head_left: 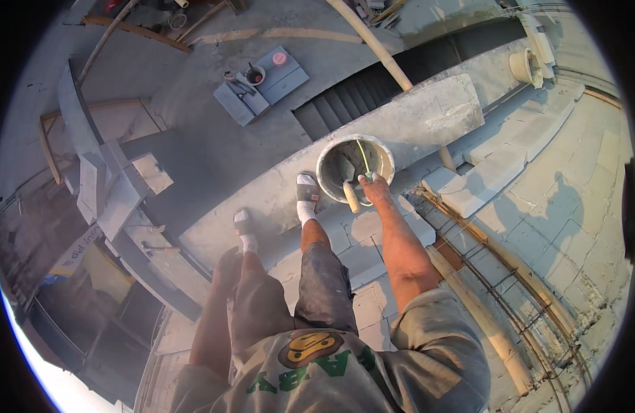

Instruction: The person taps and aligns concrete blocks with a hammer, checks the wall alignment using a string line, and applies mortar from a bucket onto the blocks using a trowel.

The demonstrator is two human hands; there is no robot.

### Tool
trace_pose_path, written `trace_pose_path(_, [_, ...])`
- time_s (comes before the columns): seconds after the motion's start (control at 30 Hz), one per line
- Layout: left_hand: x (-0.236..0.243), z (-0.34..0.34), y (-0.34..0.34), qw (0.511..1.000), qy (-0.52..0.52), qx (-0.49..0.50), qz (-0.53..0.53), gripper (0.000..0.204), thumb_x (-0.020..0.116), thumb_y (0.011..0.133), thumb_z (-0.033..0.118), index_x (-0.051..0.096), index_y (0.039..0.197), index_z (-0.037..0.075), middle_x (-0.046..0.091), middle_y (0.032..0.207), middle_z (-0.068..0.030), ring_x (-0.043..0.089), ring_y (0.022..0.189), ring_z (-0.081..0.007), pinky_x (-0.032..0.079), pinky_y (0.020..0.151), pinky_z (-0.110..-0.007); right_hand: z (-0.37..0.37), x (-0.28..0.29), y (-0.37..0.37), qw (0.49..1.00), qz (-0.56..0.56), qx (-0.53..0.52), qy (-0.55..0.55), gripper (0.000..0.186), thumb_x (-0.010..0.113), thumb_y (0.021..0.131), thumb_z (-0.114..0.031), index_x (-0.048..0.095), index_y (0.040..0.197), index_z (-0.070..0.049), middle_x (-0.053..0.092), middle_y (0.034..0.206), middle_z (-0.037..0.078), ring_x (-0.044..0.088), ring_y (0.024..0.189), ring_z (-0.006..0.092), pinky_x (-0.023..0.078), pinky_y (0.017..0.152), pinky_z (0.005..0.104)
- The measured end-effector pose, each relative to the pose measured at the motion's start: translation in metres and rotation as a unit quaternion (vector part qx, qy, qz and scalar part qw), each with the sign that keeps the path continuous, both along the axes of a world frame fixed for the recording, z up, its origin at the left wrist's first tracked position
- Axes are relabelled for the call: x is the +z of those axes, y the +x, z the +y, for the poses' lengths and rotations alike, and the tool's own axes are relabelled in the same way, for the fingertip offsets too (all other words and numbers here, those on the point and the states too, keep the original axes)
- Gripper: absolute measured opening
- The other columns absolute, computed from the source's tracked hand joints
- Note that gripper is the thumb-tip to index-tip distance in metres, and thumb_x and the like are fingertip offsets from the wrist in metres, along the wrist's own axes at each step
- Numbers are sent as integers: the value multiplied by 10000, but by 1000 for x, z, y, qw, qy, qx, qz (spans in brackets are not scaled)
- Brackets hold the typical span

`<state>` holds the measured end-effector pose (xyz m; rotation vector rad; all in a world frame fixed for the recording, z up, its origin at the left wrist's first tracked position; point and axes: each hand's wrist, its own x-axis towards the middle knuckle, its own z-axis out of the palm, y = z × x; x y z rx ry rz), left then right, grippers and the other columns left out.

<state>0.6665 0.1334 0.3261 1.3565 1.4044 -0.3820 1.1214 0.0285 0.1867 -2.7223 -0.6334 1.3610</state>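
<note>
From my seat far from the site, I look down on a grey floor (186,89) filling the upper left of the head view, with a broad surface of pale blocks (572,186) on the right. Between them I see the long concrete ledge (279,182) running slantwise; the wearer's sandalled feet rest on it. Beyond the ledge is a dark stairwell (345,100), and a bamboo pole (366,38) slants down past it. To the right of the wearer, I pick out thin metal rods (514,272) tied into a long frame, with bamboo lying alongside. Across the floor, grey slabs (290,69) carry a small pail (255,75) and some hand tools.

The large round bucket (321,168) stands on the ledge, just to the right of the right foot, its wide mouth facing up at me. I have the right hand (375,187) at its near right edge, fingers curled closed around a green grip (368,176) on a thin yellow cord (363,155) that crosses the mouth. I find the left hand (226,270) low beside the left leg; its fingers are too indistinct for me to tell how far they open or whether they hold anything. Smallest, a pale wooden handle (350,197) juts over the bucket's near rim, beside the right hand.
</note>
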Motion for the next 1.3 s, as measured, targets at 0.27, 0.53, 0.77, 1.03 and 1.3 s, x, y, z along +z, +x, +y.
trace_pose_path(0.27, [-30, 16, -13, 990, -38, 133, 12, 500, 544, 852, 230, 502, 1221, -105, 612, 943, -106, 608, 851, -187, 492, 777, -290, 22, 34, -42, 977, 141, 144, -72, 543, 519, 868, -435, 527, 1239, -39, 536, 1263, 200, 501, 1197, 314, 387, 1011, 398])
trace_pose_path(0.53, [-61, 22, 32, 994, -95, 47, -9, 462, 539, 858, 229, 538, 1196, -85, 631, 1001, -169, 632, 893, -225, 506, 790, -317, 45, 42, 10, 989, 82, 122, -31, 479, 587, 850, -333, 510, 1221, -41, 534, 1249, 168, 490, 1185, 302, 385, 978, 419])
trace_pose_path(0.77, [-78, 33, 79, 994, -61, 11, -85, 484, 549, 872, 293, 545, 1201, -62, 638, 998, -141, 614, 914, -191, 483, 807, -310, 39, 18, 34, 958, -249, 44, 132, 311, 598, 839, -244, 521, 1071, -52, 534, 1055, 147, 507, 1043, 320, 410, 894, 451])
trace_pose_path(1.03, [-118, 50, 146, 987, -58, -140, 53, 602, 656, 799, 320, 480, 1305, 46, 605, 1169, -198, 582, 1098, -293, 442, 946, -369, -73, 10, -45, 991, -119, -44, 48, 209, 589, 812, -162, 529, 983, -57, 534, 984, 144, 517, 969, 330, 444, 855, 429])
trace_pose_path(1.3, [-209, 54, 279, 958, 5, -285, 16, 876, 677, 767, 507, 286, 1430, 90, 478, 1309, -251, 480, 1214, -355, 378, 1019, -411, -64, -109, -42, 935, -221, 278, 21, 372, 565, 806, -203, 555, 1132, -25, 545, 1135, 116, 501, 1070, 248, 397, 896, 421])
